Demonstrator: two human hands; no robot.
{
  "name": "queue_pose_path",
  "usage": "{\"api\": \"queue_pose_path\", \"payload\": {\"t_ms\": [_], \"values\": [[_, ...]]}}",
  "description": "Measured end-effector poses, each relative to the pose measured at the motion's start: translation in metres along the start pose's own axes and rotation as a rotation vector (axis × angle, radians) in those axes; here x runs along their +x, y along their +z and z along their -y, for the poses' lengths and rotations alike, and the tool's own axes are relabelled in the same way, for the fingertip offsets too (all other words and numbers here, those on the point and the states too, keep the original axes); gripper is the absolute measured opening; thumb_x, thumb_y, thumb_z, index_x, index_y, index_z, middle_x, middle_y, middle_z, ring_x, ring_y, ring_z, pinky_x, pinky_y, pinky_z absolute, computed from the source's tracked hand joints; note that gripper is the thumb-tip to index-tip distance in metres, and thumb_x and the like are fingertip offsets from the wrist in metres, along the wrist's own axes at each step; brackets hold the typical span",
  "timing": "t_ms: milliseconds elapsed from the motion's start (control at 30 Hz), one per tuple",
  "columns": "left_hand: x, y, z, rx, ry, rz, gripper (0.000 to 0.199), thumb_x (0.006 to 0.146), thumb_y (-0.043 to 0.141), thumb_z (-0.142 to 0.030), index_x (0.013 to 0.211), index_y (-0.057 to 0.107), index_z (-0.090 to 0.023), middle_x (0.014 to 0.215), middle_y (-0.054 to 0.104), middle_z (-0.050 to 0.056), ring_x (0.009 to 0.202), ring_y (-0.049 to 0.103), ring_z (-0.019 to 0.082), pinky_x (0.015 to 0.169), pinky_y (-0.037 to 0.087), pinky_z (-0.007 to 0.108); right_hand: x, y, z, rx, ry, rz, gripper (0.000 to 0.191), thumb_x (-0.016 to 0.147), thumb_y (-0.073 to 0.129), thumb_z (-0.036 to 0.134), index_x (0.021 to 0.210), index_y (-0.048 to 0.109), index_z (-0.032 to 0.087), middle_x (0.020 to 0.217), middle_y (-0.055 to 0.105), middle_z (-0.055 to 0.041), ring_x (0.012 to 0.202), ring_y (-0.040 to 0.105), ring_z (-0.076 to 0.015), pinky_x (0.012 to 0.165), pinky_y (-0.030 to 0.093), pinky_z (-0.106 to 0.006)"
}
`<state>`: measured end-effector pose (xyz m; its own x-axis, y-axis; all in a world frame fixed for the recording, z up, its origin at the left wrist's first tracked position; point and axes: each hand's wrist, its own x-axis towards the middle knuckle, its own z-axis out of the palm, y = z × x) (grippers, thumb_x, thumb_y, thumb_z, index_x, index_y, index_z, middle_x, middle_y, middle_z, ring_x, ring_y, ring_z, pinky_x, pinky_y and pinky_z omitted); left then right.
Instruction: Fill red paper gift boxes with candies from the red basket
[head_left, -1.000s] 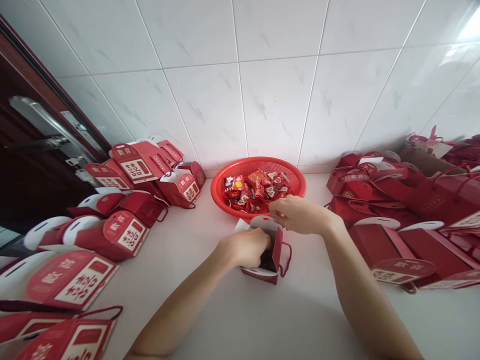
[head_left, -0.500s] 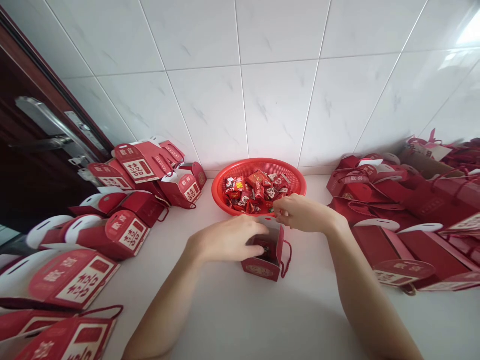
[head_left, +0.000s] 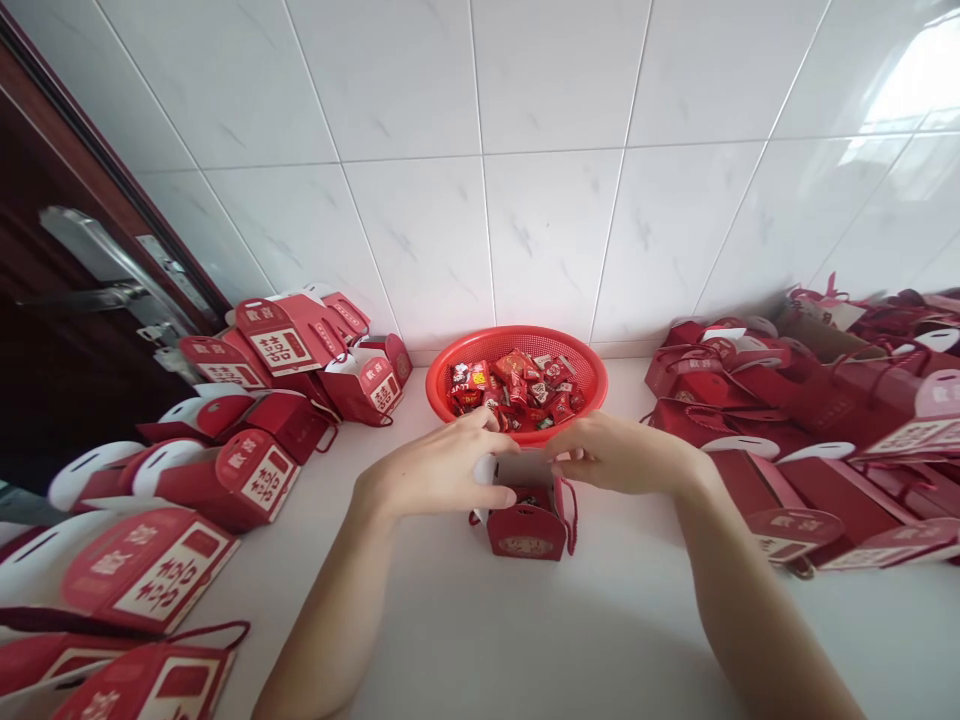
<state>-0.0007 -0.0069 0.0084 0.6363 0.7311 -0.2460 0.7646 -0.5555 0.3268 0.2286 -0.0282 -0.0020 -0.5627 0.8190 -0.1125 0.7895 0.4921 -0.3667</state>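
Observation:
A small red gift box (head_left: 526, 541) stands upright on the white surface, its top open and a red cord at each side. Inside it some dark wrapped pieces show dimly. My left hand (head_left: 435, 468) grips the box from the left, thumb at the front edge and fingers over the back panel. At the right rear edge, the curled fingers of my right hand (head_left: 626, 452) hold the box wall; their tips are partly hidden. Just behind the box, a red plastic basket (head_left: 442, 368) holds several wrapped candies (head_left: 517, 385).
Red gift boxes (head_left: 255, 470) stand in rows at the left, near a dark door with a metal handle (head_left: 112, 250). More red boxes (head_left: 840, 500) are piled at the right. A tiled wall (head_left: 551, 230) rises behind the basket.
My right hand has moved from the basket's front rim down to the right side of the box. The box has turned to face me more squarely, and my left hand's fingers have spread wider.

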Motion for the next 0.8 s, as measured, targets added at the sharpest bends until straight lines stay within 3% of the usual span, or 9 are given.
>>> {"api": "queue_pose_path", "payload": {"t_ms": [100, 200, 300, 567, 800], "values": [[0.0, 0.0, 0.002, 0.001, -0.055, 0.035, 0.06, 0.078, 0.069, -0.058, 0.129, 0.064, -0.028, 0.122, 0.054, 0.005, 0.112, 0.057, 0.026, 0.083, 0.047, 0.03, -0.004, 0.012, -0.002, 0.063, 0.025, -0.023, 0.026, 0.098, 0.05, 0.024, 0.112, 0.071, 0.02, 0.097, 0.074, -0.0067, 0.085, 0.065, -0.0198, 0.07, 0.044, -0.027], [0.0, 0.001, 0.0, 0.006, -0.085, 0.073, 0.066, 0.075, 0.07, -0.062, 0.13, 0.062, -0.027, 0.127, 0.053, 0.007, 0.118, 0.055, 0.028, 0.088, 0.048, 0.034, -0.012, 0.022, -0.006, 0.116, 0.048, -0.051, 0.04, 0.101, 0.048, 0.035, 0.136, 0.059, 0.02, 0.098, 0.073, -0.0078, 0.085, 0.066, -0.0219, 0.073, 0.045, -0.03], [0.0, 0.003, -0.004, -0.008, -0.099, 0.104, 0.076, 0.07, 0.073, -0.065, 0.135, 0.058, -0.028, 0.133, 0.049, 0.008, 0.117, 0.055, 0.029, 0.086, 0.05, 0.034, -0.017, 0.033, -0.007, 0.145, 0.084, -0.068, 0.052, 0.102, 0.046, 0.043, 0.148, 0.048, 0.019, 0.1, 0.073, -0.0094, 0.087, 0.067, -0.0238, 0.076, 0.046, -0.033], [-0.001, 0.011, -0.014, -0.078, -0.037, 0.128, 0.096, 0.066, 0.076, -0.063, 0.152, 0.038, -0.04, 0.136, 0.051, 0.006, 0.117, 0.057, 0.031, 0.081, 0.051, 0.034, -0.018, 0.081, -0.012, 0.173, 0.115, -0.236, 0.051, 0.098, 0.055, 0.051, 0.141, 0.051, 0.025, 0.099, 0.069, -0.0066, 0.075, 0.062, -0.0199, 0.066, 0.044, -0.03], [0.004, 0.018, -0.016, -0.111, 0.044, 0.148, 0.098, 0.066, 0.082, -0.057, 0.152, 0.043, -0.031, 0.154, 0.046, 0.007, 0.13, 0.052, 0.034, 0.093, 0.048, 0.035, -0.017, 0.104, -0.021, 0.348, 0.139, -0.387, 0.044, 0.094, 0.062, 0.049, 0.131, 0.058, 0.024, 0.099, 0.068, -0.0041, 0.071, 0.062, -0.0167, 0.065, 0.047, -0.03]]}}
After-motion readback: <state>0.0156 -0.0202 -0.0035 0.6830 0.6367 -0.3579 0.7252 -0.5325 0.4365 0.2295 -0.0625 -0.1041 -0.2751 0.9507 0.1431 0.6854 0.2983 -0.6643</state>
